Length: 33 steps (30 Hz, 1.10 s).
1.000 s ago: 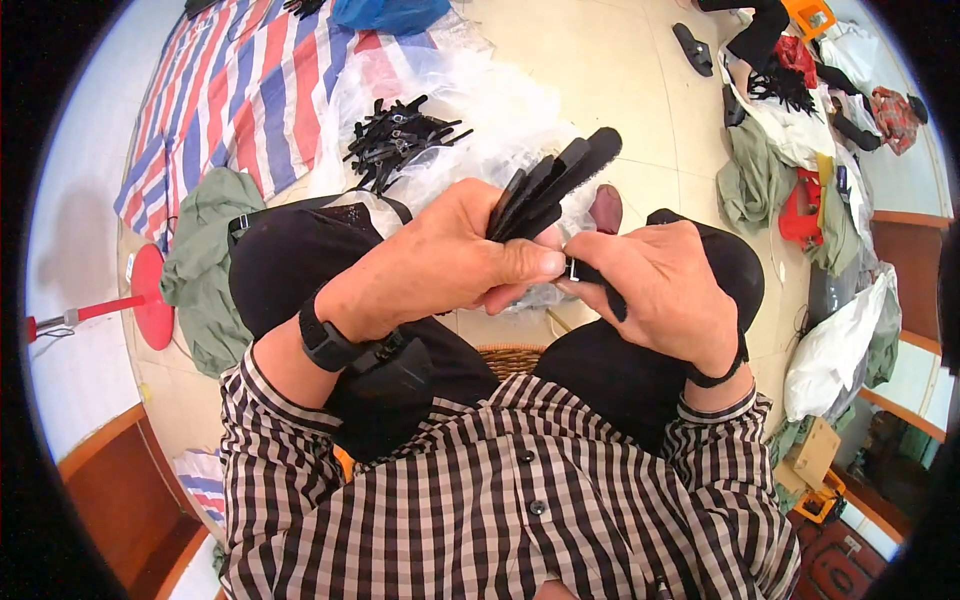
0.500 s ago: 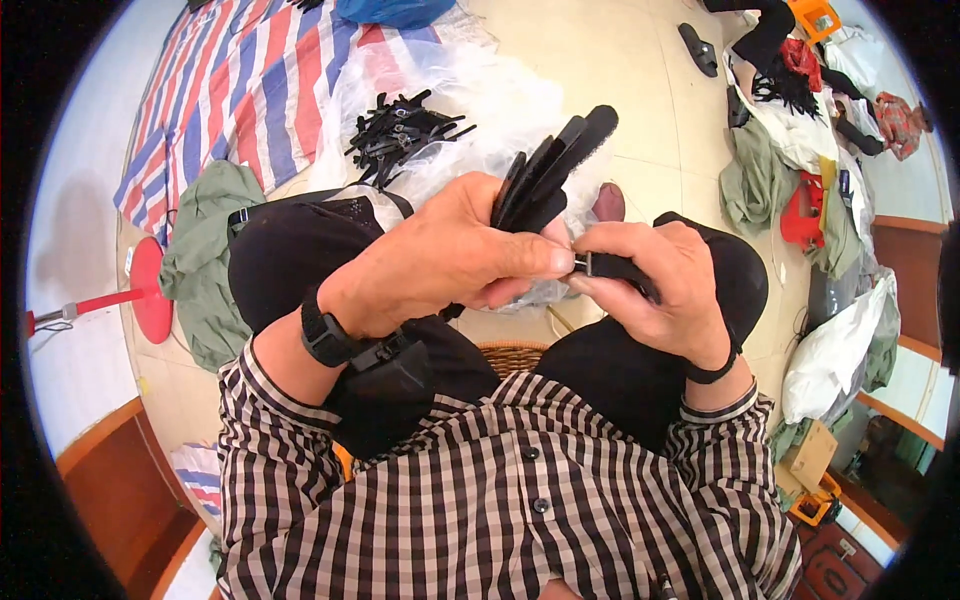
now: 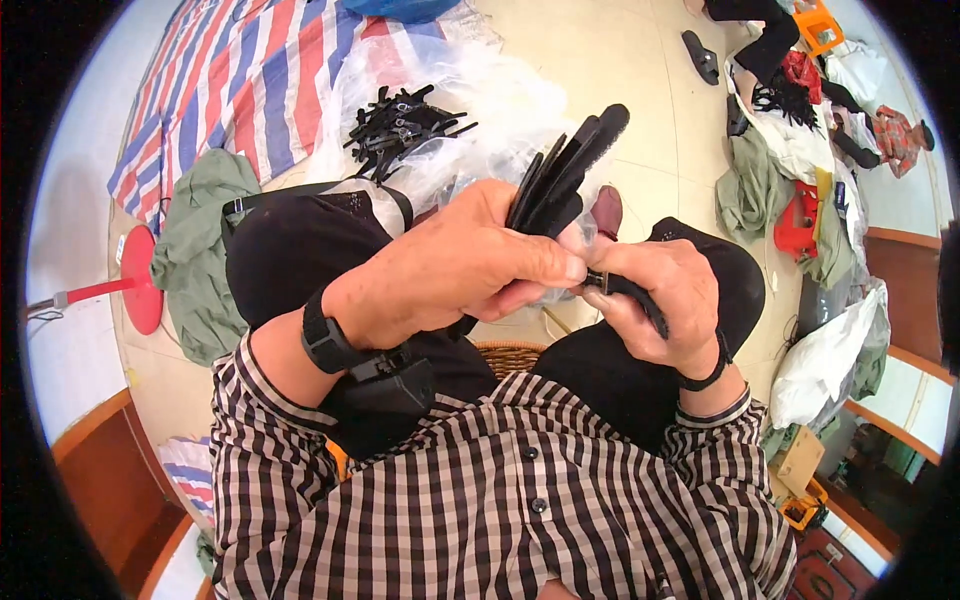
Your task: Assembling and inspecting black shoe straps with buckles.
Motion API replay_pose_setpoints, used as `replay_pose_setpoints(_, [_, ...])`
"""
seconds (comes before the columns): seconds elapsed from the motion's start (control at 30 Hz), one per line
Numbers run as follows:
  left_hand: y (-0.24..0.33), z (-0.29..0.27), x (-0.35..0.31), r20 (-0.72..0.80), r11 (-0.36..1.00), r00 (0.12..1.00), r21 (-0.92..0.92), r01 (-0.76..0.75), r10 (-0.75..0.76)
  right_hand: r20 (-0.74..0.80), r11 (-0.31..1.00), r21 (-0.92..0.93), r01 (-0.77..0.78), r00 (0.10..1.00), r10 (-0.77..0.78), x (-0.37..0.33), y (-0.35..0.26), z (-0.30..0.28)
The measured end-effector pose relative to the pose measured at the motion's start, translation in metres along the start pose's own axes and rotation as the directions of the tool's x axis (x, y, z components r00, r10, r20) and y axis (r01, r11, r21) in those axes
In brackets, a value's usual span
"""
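Black fabric straps (image 3: 568,165) fan upward out of my left hand (image 3: 450,255), which is closed around them with the thumb on top. My right hand (image 3: 668,295) pinches a black strap whose small metal buckle (image 3: 597,280) sits between the two hands' fingertips. The left thumb tip lies right beside the buckle, and the rest of that strap curves down under my right fingers. How the strap runs through the buckle is partly hidden by the fingers. Beyond my left hand, a pile of similar black buckled straps (image 3: 400,125) rests on clear plastic sheeting (image 3: 505,105).
A wicker basket (image 3: 508,357) shows between my knees. Striped sheeting (image 3: 240,85) spreads over the floor at the far left, near green cloth (image 3: 205,255) and a red round base (image 3: 142,280). Bags, cloth and a dark slipper (image 3: 700,57) lie to the right.
Both hands have shifted slightly to the right, the right one also a little lower. The fingertips have closed in around the buckle, covering more of it. Both grips hold.
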State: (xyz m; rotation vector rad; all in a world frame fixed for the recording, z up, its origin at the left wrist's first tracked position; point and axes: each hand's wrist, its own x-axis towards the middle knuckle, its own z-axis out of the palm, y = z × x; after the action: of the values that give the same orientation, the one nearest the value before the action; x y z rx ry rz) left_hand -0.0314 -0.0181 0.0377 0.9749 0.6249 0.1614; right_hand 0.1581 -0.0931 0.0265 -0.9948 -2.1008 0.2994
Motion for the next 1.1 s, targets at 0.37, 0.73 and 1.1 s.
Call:
replay_pose_setpoints(0.37, [-0.002, 0.006, 0.000, -0.119, 0.997, 0.993, 0.070, -0.010, 0.018, 0.003, 0.998, -0.035, 0.059, 0.998, -0.059, 0.000, 0.001, 0.003])
replay_pose_setpoints(0.73, [-0.013, 0.007, 0.003, -0.225, 0.981, 0.962, 0.151, -0.125, 0.157, 0.120, 0.996, -0.087, -0.008, 0.993, 0.019, 0.002, 0.004, -0.004])
replay_pose_setpoints(1.1, [-0.010, 0.005, -0.001, -0.135, 0.994, 0.985, -0.020, -0.109, 0.105, 0.107, 0.999, -0.047, -0.002, 0.994, 0.008, 0.000, 0.004, -0.005])
